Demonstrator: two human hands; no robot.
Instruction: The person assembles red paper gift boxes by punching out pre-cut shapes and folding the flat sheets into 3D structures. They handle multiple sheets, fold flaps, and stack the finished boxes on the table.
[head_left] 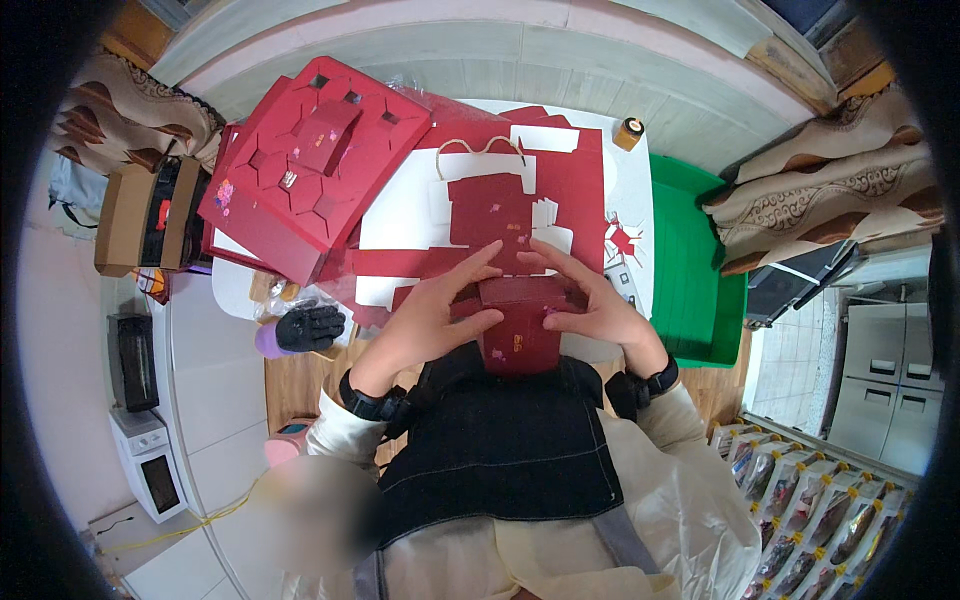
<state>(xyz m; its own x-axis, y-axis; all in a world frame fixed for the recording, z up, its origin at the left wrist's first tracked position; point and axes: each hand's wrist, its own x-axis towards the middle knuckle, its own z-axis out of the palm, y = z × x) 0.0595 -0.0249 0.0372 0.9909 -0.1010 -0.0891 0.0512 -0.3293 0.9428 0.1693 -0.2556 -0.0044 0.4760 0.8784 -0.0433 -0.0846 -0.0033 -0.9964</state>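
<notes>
A small dark red cardboard box (pixel 520 335) with gold marks and pink flowers is close to my body, near the table's front edge. My left hand (pixel 440 305) holds its left side, thumb against the box and fingers reaching forward. From the right, my right hand (pixel 592 300) grips it the same way, its thumb at the right edge. Beyond the box, a flat red printed card panel (pixel 490 210) with white flaps lies under my fingertips; whether it joins the box I cannot tell.
Large red boxes with hexagonal cutouts (pixel 330 150) are stacked at the table's left. A small amber jar (pixel 628 133), red scraps (pixel 625 238) and a phone-like object (pixel 620 283) lie right, beside a green bin (pixel 700 270). A black glove (pixel 310 328) lies at the left edge.
</notes>
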